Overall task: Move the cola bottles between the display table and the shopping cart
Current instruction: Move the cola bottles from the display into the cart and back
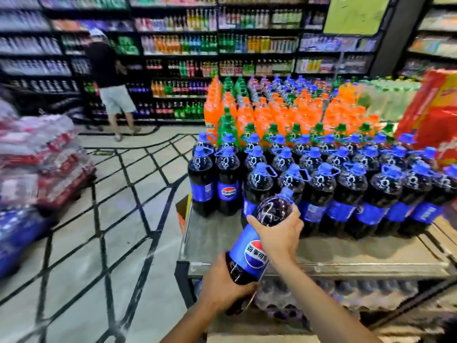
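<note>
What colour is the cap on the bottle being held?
Blue, matching its label; the head view shows the held cola bottle and its cap.

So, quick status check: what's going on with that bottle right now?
Both hands on one cola bottle, tilted: left hand grips its base, right hand its shoulder. Held above display table front edge. Bare tabletop just ahead; nothing blocking.

Both hands [249, 263] curled, gripping.

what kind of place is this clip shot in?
Almost certainly a supermarket drinks aisle. Wall shelves are packed with bottled drinks, a display table holds rows of cola bottles with orange and green sodas behind, and both hands hold one cola bottle.
</note>
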Demonstrator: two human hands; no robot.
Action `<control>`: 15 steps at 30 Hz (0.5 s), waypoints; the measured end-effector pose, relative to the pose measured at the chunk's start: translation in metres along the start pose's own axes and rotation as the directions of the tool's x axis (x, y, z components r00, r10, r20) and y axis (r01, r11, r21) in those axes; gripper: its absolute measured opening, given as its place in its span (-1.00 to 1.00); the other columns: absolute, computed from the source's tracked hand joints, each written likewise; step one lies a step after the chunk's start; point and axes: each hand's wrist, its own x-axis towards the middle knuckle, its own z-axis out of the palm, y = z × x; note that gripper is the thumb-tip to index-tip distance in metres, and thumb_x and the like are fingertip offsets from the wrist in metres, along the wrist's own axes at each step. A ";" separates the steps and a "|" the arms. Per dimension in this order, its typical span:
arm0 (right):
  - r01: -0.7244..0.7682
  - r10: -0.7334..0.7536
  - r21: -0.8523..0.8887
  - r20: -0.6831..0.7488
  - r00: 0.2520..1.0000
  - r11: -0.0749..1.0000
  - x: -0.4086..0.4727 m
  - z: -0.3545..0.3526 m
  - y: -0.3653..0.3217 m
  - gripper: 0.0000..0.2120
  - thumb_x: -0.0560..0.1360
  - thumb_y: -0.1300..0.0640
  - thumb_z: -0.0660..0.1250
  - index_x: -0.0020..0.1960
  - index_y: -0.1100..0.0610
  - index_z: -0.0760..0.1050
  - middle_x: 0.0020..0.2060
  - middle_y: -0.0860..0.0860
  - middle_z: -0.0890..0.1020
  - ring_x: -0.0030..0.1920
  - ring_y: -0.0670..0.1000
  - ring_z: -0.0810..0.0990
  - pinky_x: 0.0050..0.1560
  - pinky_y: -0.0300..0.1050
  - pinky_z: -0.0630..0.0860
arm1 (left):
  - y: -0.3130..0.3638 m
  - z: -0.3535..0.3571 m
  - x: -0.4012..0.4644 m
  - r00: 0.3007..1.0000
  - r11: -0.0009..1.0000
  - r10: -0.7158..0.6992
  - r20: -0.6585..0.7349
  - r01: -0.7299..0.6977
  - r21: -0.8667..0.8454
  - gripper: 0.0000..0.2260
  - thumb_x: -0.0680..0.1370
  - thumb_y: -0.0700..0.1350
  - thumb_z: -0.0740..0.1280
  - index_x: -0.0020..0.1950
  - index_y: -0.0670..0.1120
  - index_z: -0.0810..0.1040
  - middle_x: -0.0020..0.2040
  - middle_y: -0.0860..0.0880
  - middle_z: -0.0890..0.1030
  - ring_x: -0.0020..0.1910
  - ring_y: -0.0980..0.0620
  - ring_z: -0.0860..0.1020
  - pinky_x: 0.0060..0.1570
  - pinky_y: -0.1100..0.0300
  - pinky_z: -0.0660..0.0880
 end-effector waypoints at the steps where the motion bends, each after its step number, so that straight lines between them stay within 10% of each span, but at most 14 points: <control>1: 0.022 -0.022 0.008 0.018 1.000 1.000 0.001 0.011 -0.006 0.20 0.19 -0.16 0.73 0.62 0.12 0.15 0.42 0.21 0.37 0.36 0.24 0.46 0.33 0.07 0.44 | -0.005 -0.006 0.006 1.000 1.000 0.005 -0.025 -0.006 -0.016 -0.24 0.11 0.35 0.58 0.21 0.20 0.37 0.05 0.22 0.62 0.04 0.21 0.61 0.00 0.20 0.54; 15: 0.316 -0.317 -0.033 -0.021 0.948 0.948 0.016 0.142 -0.073 0.19 0.22 -0.11 0.74 0.64 0.14 0.15 0.49 0.13 0.31 0.46 0.09 0.37 0.44 -0.15 0.27 | -0.088 -0.051 0.134 0.987 0.931 0.106 -0.119 -0.141 -0.337 -0.17 0.13 0.28 0.69 0.30 0.17 0.43 0.12 0.20 0.68 0.09 0.31 0.63 0.09 0.03 0.63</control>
